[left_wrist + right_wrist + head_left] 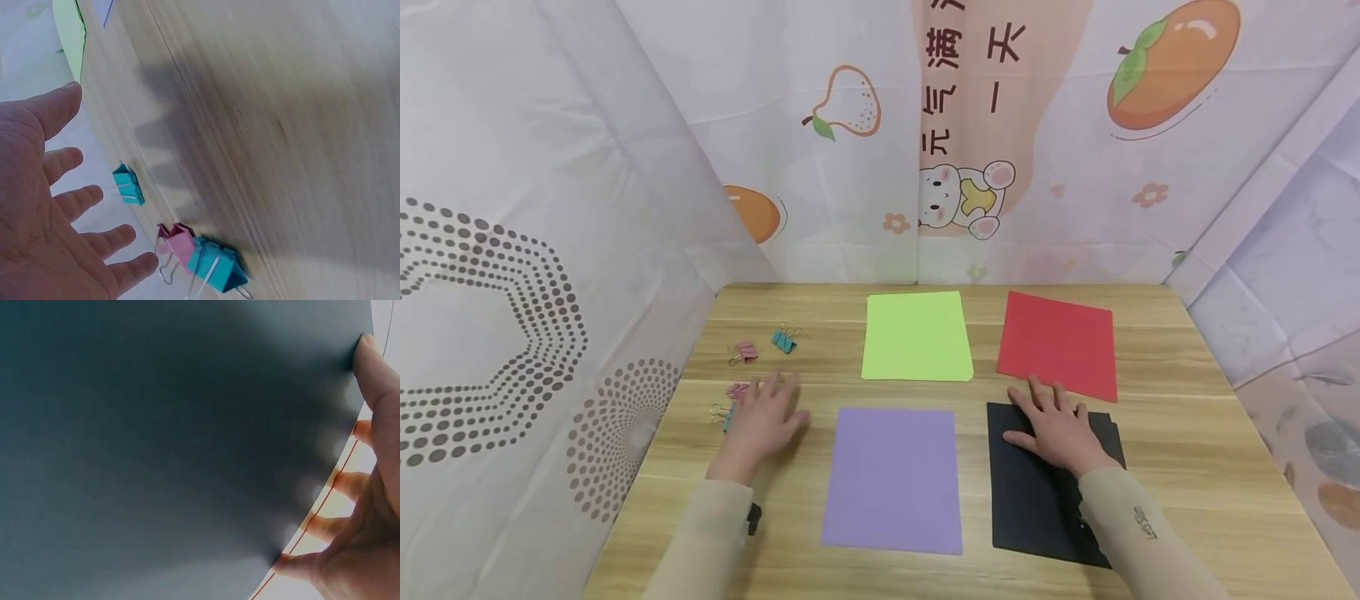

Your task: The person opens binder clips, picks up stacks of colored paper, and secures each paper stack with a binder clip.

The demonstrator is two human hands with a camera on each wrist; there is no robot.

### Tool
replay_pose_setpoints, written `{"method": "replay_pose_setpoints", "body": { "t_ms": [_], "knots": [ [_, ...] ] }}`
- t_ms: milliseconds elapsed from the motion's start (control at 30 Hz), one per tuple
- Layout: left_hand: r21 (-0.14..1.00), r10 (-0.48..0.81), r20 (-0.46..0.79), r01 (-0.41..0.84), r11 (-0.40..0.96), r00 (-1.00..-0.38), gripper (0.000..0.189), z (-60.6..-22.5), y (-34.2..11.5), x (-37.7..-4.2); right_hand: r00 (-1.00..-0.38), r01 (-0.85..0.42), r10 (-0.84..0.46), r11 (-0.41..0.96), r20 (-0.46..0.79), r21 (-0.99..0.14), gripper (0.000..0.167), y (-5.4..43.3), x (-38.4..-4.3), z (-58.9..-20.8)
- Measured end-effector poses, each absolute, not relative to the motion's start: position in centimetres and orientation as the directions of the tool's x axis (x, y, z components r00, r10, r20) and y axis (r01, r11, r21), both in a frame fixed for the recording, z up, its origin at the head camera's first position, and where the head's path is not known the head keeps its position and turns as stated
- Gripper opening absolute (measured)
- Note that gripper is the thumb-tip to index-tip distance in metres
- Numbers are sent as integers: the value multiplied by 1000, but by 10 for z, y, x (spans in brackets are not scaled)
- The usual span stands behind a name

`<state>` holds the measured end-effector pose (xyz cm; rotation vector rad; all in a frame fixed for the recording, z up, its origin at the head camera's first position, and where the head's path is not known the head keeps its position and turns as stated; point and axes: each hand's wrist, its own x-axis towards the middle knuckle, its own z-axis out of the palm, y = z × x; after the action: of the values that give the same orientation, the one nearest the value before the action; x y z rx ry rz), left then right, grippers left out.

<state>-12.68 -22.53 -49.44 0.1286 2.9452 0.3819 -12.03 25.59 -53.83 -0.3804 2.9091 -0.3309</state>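
Observation:
My left hand (763, 422) hovers over the left of the table with its fingers spread and nothing in its grasp. Beside and partly under it are binder clips: a teal clip (219, 264) and a pink clip (177, 242) close together, and another teal clip (784, 339) farther back with a second pink clip (745, 352) near it. My right hand (1060, 431), fingers spread, rests on the black paper (1022, 508), its fingertips near the back edge. In the right wrist view thumb and fingertips touch the dark sheet. The hand and forearm hide part of it.
A purple sheet (892, 481) lies between my hands. Behind it is a stack of lime-green paper (916, 337), with a red sheet (1060, 342) to its right, just behind the black paper. A printed curtain (880, 183) hangs along the back of the wooden table (1195, 467).

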Motion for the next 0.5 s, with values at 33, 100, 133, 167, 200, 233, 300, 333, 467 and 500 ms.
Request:
{"method": "replay_pose_setpoints", "body": {
  "t_ms": [33,100,133,167,200,233,300,333,467,500],
  "knots": [
    [262,101,-159,56,963,-982,72,-494,-227,-127,-949,-231,-273,942,-155,-242,84,256,-120,-538],
    [262,91,-161,47,964,-983,72,-494,-230,-127,-950,-233,-273,942,-152,-240,83,255,-120,-538],
    [262,86,-163,41,964,-983,72,-494,-231,-127,-950,-234,-274,942,-150,-239,83,255,-120,-538],
    [266,81,-166,34,963,-983,72,-493,-233,-126,-950,-235,-275,942,-149,-237,83,255,-119,-538],
    [266,74,-169,27,964,-983,72,-493,-234,-126,-950,-236,-275,943,-148,-236,83,255,-119,-538],
    [266,68,-173,20,964,-983,72,-493,-236,-125,-950,-238,-276,942,-146,-235,83,255,-119,-538],
    [264,62,-176,13,964,-982,71,-492,-238,-124,-950,-239,-277,943,-146,-234,83,255,-119,-538],
    [264,60,-176,11,964,-982,71,-492,-240,-123,-950,-238,-276,943,-147,-233,83,255,-119,-538],
    [262,53,-173,6,965,-983,71,-491,-245,-123,-949,-234,-274,943,-153,-236,83,255,-120,-539],
    [263,51,-170,4,965,-984,71,-492,-246,-122,-949,-233,-274,943,-156,-237,83,255,-120,-539]
  ]
}}
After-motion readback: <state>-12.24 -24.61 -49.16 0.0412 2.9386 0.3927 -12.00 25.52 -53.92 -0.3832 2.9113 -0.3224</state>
